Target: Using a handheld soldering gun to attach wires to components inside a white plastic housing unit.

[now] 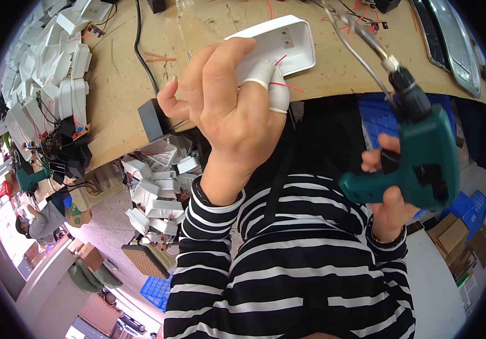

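Note:
My left hand [226, 107] reaches over a white plastic housing [293, 45], an open shallow shell lying at the table's front edge. White finger cots cover its thumb and index finger, which pinch together inside the shell with a thin red wire [289, 86] between them. The other fingers are raised and spread. On the right, my right hand [388, 192] grips the handle of a dark green power screwdriver [423, 152], one finger near the trigger. Its long metal bit points up and away to the left, slightly blurred, well apart from the housing.
White housings [56, 73] with wires and small boards pile up on the table's left. More housings [158, 192] are heaped below its edge. A black adapter [155, 120] and cable lie left of my hand. A clear-lidded tray [452, 45] stands far right; cardboard boxes [449, 234] sit lower right.

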A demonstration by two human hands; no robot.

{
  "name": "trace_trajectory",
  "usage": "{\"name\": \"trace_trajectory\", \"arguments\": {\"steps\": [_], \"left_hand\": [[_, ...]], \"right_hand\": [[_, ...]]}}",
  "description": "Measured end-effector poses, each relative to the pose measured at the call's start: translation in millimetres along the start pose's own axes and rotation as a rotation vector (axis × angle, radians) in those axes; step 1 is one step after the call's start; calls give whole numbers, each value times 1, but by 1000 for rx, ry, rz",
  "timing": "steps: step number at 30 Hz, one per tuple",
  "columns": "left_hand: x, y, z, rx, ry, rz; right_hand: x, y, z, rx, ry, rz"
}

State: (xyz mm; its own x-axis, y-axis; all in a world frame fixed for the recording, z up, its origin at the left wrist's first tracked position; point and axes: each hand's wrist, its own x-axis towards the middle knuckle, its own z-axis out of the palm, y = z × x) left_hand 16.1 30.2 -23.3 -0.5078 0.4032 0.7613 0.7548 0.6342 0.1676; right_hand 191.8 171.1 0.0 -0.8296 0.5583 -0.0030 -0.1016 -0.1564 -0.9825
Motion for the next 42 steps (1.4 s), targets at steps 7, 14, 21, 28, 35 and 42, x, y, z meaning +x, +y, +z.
{"name": "trace_trajectory", "arguments": {"steps": [7,14,21,28,35,42], "left_hand": [[5,2,6,-40,5,-42],[8,0,7,72,-61,-21],[13,4,2,182,-159,-44],[18,-4,-20,0,-157,-36],[29,-6,-35,-692,-251,-5],[22,-1,-1,-135,-198,-26]], "right_hand": [[-20,-1,-10,-183,-66,43],[-16,0,-8,-200,-142,55],[-16,-1,-3,-241,-150,95],[-17,-5,-9,-220,-168,55],[-13,-8,-11,-126,-78,2],[-16,-6,-10,-127,-97,9]]}}
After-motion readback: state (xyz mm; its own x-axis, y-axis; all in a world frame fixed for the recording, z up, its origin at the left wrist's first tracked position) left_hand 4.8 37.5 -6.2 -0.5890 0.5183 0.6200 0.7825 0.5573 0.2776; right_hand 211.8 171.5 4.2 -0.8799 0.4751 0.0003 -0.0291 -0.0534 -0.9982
